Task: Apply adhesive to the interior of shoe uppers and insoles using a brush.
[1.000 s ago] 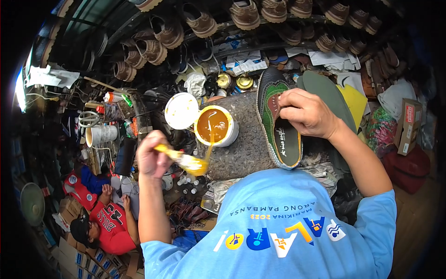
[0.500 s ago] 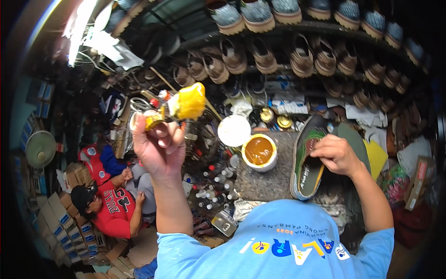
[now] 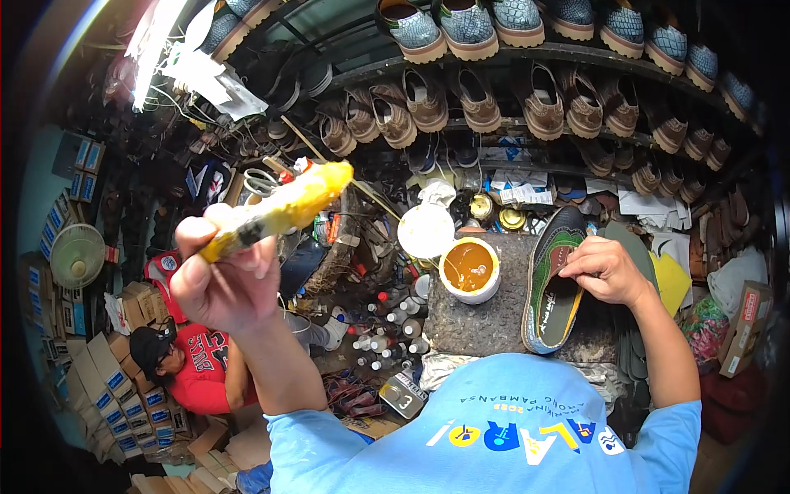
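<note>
My left hand [image 3: 234, 288] is raised at the left, its fingers closed round the handle of a glue brush [image 3: 284, 206] thickly coated in yellow. The brush's yellow head points up and to the right, clear of the pot. On the right, my right hand [image 3: 607, 272] pinches the inner edge of a shoe [image 3: 535, 317] with a green lining and a dark toe. The shoe lies on a worn grey work block [image 3: 440, 325]. Between the hands stands a white pot [image 3: 475, 296] of amber glue, with a round white lid [image 3: 425, 230] behind it.
Rows of finished shoes [image 3: 543, 103] fill the shelves at the back. Several small bottles [image 3: 395, 329] crowd the floor left of the block. A person in a red shirt [image 3: 202, 370] sits at the lower left beside stacked boxes [image 3: 115, 399]. Two small tins [image 3: 510, 218] stand behind the pot.
My left hand has moved left and slightly down, and the brush has turned to show its side. My right hand stays at the shoe. The view has shifted slightly; the seated person's arms have moved.
</note>
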{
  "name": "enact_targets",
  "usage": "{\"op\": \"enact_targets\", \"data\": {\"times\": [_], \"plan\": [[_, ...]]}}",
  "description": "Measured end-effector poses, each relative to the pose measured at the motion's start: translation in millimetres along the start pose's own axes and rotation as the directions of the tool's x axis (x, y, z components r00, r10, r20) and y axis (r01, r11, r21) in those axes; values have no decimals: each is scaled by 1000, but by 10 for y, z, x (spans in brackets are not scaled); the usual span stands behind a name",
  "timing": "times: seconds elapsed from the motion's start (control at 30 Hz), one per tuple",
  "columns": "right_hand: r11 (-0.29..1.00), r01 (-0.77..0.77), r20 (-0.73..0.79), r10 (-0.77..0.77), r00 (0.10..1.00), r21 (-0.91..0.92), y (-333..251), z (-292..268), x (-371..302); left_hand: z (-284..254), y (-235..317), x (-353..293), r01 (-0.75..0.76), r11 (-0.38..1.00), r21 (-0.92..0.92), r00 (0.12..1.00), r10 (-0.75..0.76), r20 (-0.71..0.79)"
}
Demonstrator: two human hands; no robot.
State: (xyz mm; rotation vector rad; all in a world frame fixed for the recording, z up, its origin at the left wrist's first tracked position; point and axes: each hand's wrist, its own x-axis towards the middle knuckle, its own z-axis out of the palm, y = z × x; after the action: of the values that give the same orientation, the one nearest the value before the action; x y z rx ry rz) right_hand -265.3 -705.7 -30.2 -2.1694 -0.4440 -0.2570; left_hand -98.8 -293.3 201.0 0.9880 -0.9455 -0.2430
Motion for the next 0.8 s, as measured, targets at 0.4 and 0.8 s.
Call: {"op": "enact_targets", "data": {"times": [0.4, 0.8], "plan": [[1000, 17, -6, -17, 1000, 1, 6, 15, -15, 287, -981, -374, 394, 488, 779, 909, -333, -252], [999, 36, -14, -36, 999, 20, 61, 11, -41, -270, -1649, -706, 566, 678, -469, 470, -732, -493]]}}
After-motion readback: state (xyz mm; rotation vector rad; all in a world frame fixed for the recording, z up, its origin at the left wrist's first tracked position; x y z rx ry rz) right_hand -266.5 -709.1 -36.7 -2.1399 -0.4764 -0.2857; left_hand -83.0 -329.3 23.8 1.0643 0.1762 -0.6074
